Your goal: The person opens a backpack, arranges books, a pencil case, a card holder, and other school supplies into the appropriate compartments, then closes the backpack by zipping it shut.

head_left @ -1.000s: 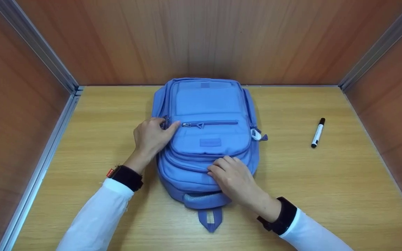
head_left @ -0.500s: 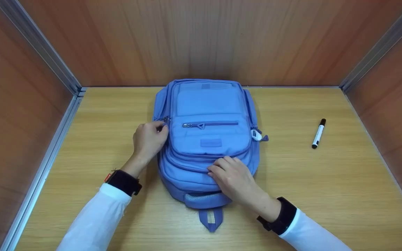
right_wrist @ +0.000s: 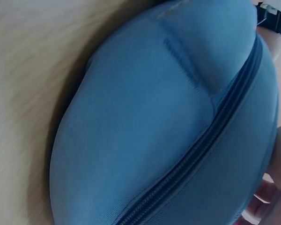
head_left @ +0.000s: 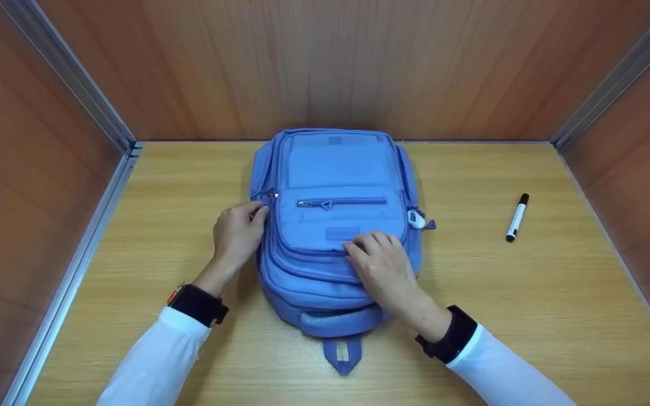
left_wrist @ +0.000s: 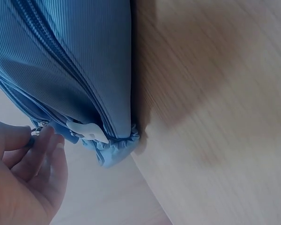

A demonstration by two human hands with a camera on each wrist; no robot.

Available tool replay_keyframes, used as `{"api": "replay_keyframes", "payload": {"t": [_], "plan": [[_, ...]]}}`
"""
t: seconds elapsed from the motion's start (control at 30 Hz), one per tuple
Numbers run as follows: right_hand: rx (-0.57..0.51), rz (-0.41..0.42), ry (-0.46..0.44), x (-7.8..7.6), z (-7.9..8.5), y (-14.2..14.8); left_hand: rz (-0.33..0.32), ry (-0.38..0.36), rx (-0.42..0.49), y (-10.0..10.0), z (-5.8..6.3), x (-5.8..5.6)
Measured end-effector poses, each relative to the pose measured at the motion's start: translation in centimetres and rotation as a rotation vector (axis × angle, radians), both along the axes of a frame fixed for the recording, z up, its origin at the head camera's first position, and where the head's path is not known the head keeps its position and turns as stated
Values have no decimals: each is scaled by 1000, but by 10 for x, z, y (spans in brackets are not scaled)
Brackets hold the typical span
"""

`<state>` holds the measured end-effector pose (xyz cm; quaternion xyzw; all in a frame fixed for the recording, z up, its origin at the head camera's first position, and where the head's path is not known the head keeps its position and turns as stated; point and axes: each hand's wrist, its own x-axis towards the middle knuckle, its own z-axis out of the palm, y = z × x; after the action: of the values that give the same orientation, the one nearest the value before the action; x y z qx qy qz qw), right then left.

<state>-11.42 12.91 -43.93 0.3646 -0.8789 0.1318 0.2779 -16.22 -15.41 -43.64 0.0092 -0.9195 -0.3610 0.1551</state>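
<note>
A blue backpack (head_left: 336, 166) lies front side up on the wooden table, its top handle loop (head_left: 342, 355) toward the person. At its left side, my left hand (head_left: 236, 234) pinches a zipper pull (left_wrist: 36, 131) between thumb and fingers; a metal slider shows just beyond the fingertips in the left wrist view. My right hand (head_left: 384, 268) has its curled fingers at the lower edge of the front pocket, gripping the fabric there. In the right wrist view its fingers (right_wrist: 264, 192) are partly hidden behind the bag. Across the front pocket runs a short horizontal zipper (head_left: 353, 201).
A white marker with black ends (head_left: 517, 217) lies on the table (head_left: 471, 316) to the right. A white tag (head_left: 415, 219) hangs at the bag's right side. Wooden panels (head_left: 342, 67) with metal edges stand at the back and both sides.
My left hand has drawn its thumb back from the bag's front and moved slightly toward me, now pinching the zipper pull. My right hand has shifted up onto the front pocket's lower edge.
</note>
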Motion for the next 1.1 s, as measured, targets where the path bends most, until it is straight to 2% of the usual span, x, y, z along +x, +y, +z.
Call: {"api": "replay_keyframes", "payload": {"t": [0.17,0.47,0.7,0.87,1.1], "plan": [[50,0,-3,-2,-1,0,0,28,-9,1,-2,1],[54,11,-85,0,-2,2,5,33,-5,1,-4,4],[41,40,-86,1,-6,2,9,43,4,0,-5,7],[-17,73,-69,0,-6,3,15,79,2,-2,-7,17],[-59,78,-68,0,-6,5,-7,187,-70,1,-12,41]]}}
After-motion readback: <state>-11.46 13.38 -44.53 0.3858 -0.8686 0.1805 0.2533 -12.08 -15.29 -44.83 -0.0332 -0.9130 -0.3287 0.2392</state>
